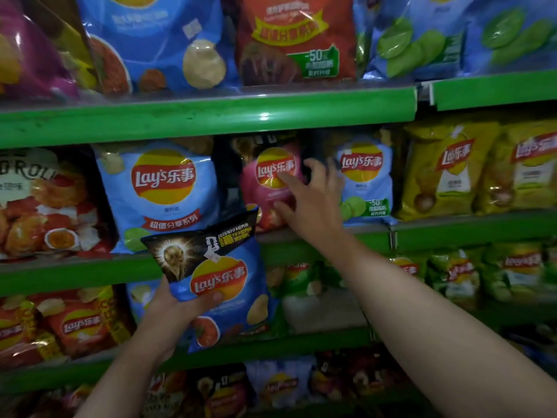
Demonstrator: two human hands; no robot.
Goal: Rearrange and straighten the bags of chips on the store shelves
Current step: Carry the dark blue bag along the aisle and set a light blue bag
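Fingers (283,176) of the right hand (313,200) are spread apart and lie on the front of a pink bag (271,203) standing on the green shelf (316,236), without closing on it. Below and left of them, the left hand (177,303) is clamped on a blue bag (229,285), thumb across its front, tilted.

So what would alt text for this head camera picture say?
A person's left hand holds a blue Lay's bag while the right hand touches a pink Lay's bag on green store shelves packed with chip bags.
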